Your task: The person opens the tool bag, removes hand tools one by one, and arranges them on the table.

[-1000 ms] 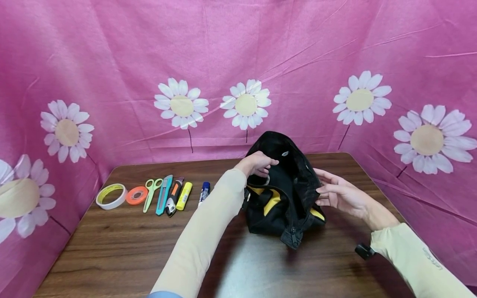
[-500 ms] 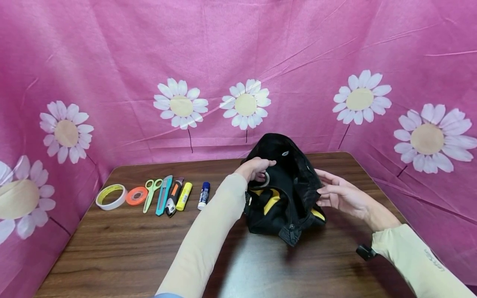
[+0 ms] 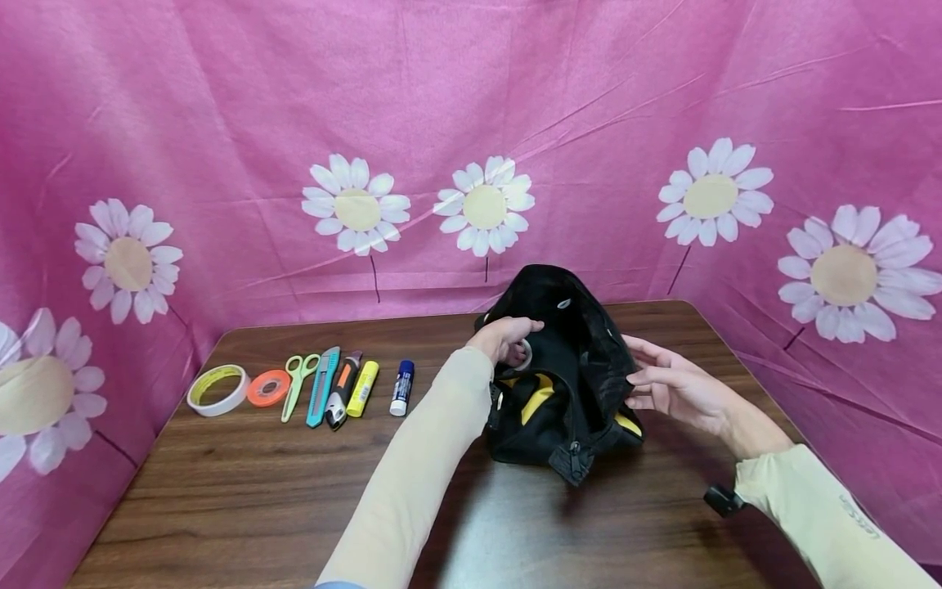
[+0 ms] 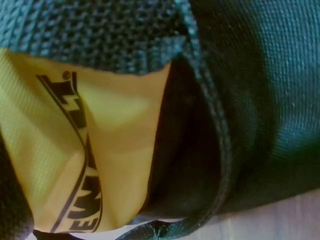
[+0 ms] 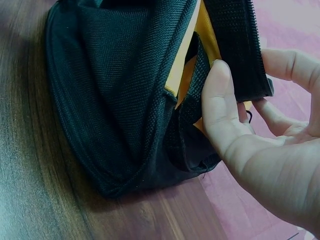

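Note:
A black tool bag (image 3: 530,425) with yellow panels stands with its mouth spread open in the head view. My left hand (image 3: 504,337) grips the bag's left rim, with index finger stretched over the mouth and the other fingers curled inside. Beside those fingers shows a small pale ring (image 3: 525,355), partly hidden. At the right side, my right hand (image 3: 673,384) pinches the zippered edge (image 5: 245,50), thumb in front and fingers behind. The left wrist view shows the bag's yellow label (image 4: 115,130) and dark fabric; no fingers appear there.
Left of the bag on the wooden table (image 3: 257,507) lie a white tape roll (image 3: 235,399), orange tape roll (image 3: 259,394), green scissors (image 3: 293,393), teal cutter (image 3: 321,393), orange-black utility knife (image 3: 340,401), yellow tube (image 3: 363,391) and blue-capped glue stick (image 3: 401,388). A pink flowered cloth (image 3: 589,123) surrounds the table.
My left hand has moved slightly down and left, drawing the bag's rim outward. The bag's front zipper tab has shifted a little left. My right hand stays almost still.

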`<state>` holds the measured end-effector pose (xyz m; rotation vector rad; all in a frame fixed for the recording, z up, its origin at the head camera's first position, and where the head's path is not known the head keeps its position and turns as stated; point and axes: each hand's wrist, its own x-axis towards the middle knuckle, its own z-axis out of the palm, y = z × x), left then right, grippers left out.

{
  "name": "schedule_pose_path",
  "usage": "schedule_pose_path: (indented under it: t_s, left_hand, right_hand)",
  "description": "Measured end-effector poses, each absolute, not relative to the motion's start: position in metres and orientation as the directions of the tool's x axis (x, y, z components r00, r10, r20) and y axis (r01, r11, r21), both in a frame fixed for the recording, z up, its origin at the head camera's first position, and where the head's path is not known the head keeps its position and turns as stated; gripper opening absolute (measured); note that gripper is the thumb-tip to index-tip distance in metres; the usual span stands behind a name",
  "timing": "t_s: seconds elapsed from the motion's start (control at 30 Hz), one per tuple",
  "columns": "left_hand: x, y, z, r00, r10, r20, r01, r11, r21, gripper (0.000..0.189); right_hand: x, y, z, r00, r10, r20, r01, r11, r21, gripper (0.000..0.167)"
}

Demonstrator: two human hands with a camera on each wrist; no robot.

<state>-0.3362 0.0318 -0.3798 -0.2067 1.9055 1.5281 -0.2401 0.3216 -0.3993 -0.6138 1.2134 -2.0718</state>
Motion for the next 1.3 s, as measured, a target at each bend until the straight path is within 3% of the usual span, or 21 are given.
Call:
schedule_pose_path:
  t_s: [0.77, 1.13, 1.3]
  left_hand:
    - [-0.342, 0.028, -0.397, -0.777, 0.316, -0.544, -0.496, 0.225, 0.839, 0.043]
    - [-0.344, 0.040, -0.408, -0.739, 0.508, -0.443, -0.415, 0.176, 0.893, 0.040]
    - [-0.343, 0.045, -0.412, -0.757, 0.516, -0.402, -0.374, 0.163, 0.913, 0.038]
  right_hand:
    - [-0.240, 0.319, -0.403, -0.680, -0.730, 0.066, 0.292, -0.353, -0.889, 0.059]
    - [-0.240, 0.321, -0.405, -0.695, -0.715, 0.074, 0.270, -0.355, -0.895, 0.059]
    - [-0.241, 0.320, -0.405, -0.698, -0.713, 0.065, 0.283, -0.359, -0.889, 0.059]
